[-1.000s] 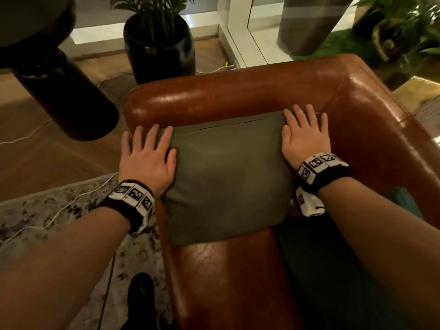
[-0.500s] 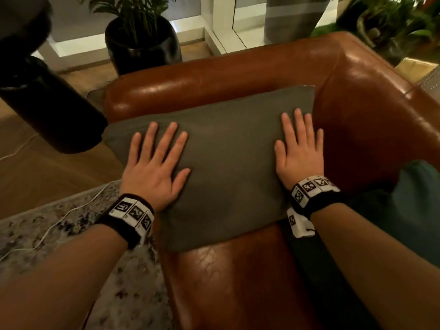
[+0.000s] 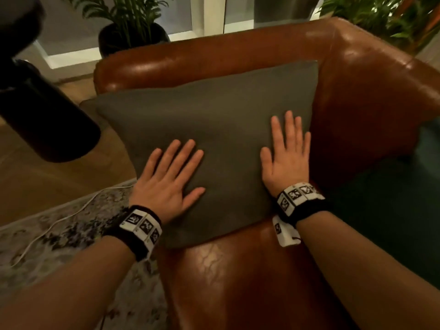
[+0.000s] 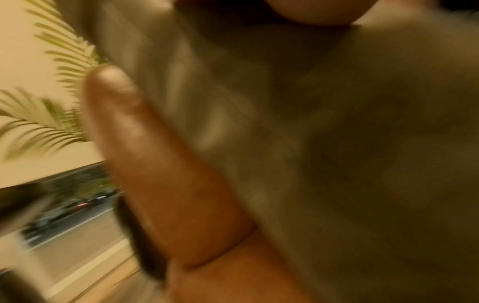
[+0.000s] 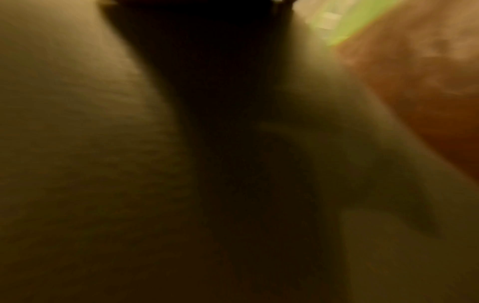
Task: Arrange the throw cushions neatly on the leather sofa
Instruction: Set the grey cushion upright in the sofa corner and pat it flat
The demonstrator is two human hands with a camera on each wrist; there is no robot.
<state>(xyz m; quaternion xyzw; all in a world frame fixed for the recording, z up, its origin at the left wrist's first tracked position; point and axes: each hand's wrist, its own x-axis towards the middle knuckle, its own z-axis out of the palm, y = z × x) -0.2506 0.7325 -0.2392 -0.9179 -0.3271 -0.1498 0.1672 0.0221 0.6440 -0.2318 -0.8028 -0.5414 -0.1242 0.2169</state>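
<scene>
the brown leather sofa (image 3: pixel 357 96) fills most of the head view, its arm running toward the camera and its back rising at the right. the grey cushion (image 3: pixel 214 120) lies across the top of that arm, its far right corner against the sofa back and its left corner hanging out past the arm over the floor. a patterned rug (image 3: pixel 59 229) with a white cable (image 3: pixel 59 220) across it lies left of the sofa, and a potted palm (image 3: pixel 128 32) stands behind. the left hand (image 3: pixel 166 184) lies flat on the cushion's near left part, fingers straight and spread, gripping nothing; the right hand (image 3: pixel 288 160) lies flat on its right part the same way. both wrist views are blurred and show little but grey fabric (image 4: pixel 337 143) close up. the cushion looks soft and light, likely to dent under a palm and slide easily on smooth leather, so it is probably best taken by two opposite edges or corners. the wristbands (image 3: pixel 142 225) carry black-and-white square markers; no readable brand or writing shows.
</scene>
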